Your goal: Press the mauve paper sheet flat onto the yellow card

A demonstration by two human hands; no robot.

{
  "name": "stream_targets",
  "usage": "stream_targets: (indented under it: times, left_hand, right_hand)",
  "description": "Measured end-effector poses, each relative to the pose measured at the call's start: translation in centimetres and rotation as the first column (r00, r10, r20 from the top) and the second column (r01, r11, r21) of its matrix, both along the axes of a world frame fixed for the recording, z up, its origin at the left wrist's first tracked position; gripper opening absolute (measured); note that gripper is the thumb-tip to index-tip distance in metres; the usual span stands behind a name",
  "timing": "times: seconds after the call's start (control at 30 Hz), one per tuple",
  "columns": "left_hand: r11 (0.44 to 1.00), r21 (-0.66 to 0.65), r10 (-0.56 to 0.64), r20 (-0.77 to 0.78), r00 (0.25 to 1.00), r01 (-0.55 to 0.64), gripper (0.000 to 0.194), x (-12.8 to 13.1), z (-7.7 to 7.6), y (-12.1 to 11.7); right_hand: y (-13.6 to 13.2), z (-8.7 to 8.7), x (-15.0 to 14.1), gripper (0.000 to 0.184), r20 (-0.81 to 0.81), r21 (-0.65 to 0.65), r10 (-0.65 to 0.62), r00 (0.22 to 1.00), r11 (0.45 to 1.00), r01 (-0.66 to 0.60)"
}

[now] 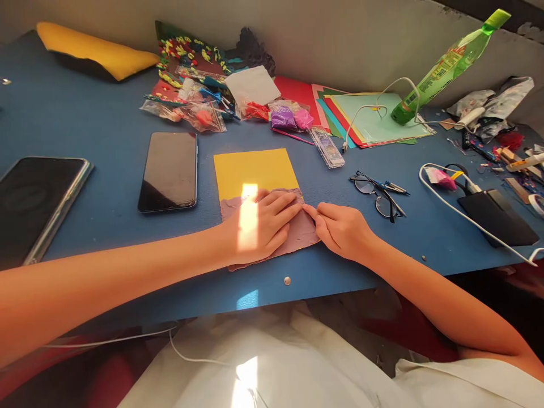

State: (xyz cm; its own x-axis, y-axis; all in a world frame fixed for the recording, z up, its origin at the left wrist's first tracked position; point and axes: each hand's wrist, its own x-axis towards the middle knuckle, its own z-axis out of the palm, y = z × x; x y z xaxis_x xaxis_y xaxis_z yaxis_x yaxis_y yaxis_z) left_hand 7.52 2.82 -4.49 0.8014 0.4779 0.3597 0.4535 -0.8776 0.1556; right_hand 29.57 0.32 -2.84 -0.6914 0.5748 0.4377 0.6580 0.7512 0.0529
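A yellow card [255, 167] lies on the blue table, its near part coated with a thin, uneven layer of mauve clay [300, 232]. My left hand [263, 224] rests flat on this layer, fingers stretched to the right and a strip of sunlight across its back. At the card's right edge is my right hand [342, 229], its index fingertip touching the clay close to the left fingertips. Its other fingers are curled in, and whether they hold anything is hidden. Part of the clay is covered by my left hand.
Left of the card lie a phone [168, 173] and a second phone [40, 198]. Eyeglasses [378, 195] sit right of my right hand. Behind are bagged clay [283, 116], coloured papers [361, 113] and a leaning green bottle [454, 65]. A white cable [471, 224] loops at right.
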Motion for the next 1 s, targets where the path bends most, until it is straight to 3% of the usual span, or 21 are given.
stream_targets:
  times: [0.63, 0.7, 0.87, 1.0]
  left_hand:
    - [1.000, -0.009, -0.018, 0.065, 0.998, 0.018, 0.042, 0.04, -0.01, 0.04]
    - [1.000, -0.024, -0.015, 0.069, 0.997, 0.017, 0.042, 0.03, -0.01, 0.01]
    - [0.996, -0.092, 0.008, 0.058, 0.998, -0.003, 0.044, -0.11, 0.09, -0.02]
    - [0.995, -0.095, 0.031, -0.011, 0.999, -0.032, 0.048, -0.04, 0.12, 0.07]
  right_hand:
    - [0.83, -0.25, -0.46, 0.043, 0.176, 0.001, -0.072, 0.982, 0.997, 0.073]
    - [0.89, -0.22, -0.49, 0.041, 0.141, 0.004, -0.060, 0.988, 0.998, 0.060]
    - [0.62, -0.35, -0.03, 0.044, -0.119, 0.026, -0.088, 0.989, 0.995, 0.091]
    - [0.52, -0.59, 0.17, 0.045, -0.119, 0.020, -0.126, 0.985, 0.991, 0.129]
